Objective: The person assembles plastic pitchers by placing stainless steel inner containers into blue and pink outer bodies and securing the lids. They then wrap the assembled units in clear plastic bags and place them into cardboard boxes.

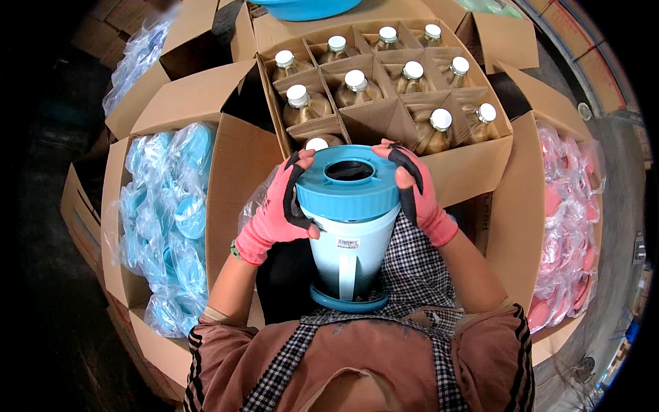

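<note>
Cardboard carton with divider cells holds 10 white-capped amber bottles behind a white jug. Left hand and right hand, in pink gloves, clasp its blue lid from both sides.

Straight ahead of you stands an open brown cardboard box, split by cardboard dividers into cells. To your left, another open brown box holds clear plastic bags of light blue parts. To your right, a third box holds clear bags of pink parts. A small white rectangular label sits on the pale jug between your hands, just under its blue collar.
</note>
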The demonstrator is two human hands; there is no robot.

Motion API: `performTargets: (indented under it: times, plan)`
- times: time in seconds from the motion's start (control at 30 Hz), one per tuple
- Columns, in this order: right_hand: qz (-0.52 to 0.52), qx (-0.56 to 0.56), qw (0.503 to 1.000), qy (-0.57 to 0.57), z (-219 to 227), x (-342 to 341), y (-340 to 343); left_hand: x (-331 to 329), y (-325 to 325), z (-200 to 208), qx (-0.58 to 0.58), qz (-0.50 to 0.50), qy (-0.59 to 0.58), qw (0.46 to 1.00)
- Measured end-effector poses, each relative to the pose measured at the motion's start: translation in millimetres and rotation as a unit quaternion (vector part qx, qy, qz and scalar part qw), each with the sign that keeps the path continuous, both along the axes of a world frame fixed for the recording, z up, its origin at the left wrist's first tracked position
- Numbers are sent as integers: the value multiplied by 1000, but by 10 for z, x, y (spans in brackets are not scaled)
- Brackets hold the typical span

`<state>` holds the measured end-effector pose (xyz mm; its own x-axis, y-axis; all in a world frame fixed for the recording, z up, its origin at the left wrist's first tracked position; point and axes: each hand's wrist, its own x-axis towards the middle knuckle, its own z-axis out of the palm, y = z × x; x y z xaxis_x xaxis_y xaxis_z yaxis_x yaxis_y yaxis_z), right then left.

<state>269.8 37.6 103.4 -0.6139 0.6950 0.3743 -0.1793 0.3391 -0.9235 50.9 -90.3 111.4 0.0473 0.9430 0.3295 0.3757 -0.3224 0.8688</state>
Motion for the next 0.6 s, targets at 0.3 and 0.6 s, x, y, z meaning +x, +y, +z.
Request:
performTargets:
  times: [0.3,0.6]
  plan:
    - [26,43,999,-20,-84,96,59,-65,89,42,47,-53,126,989]
    - [79,239,956,-150,131,309,86,-33,199,229,76,-64,103,990]
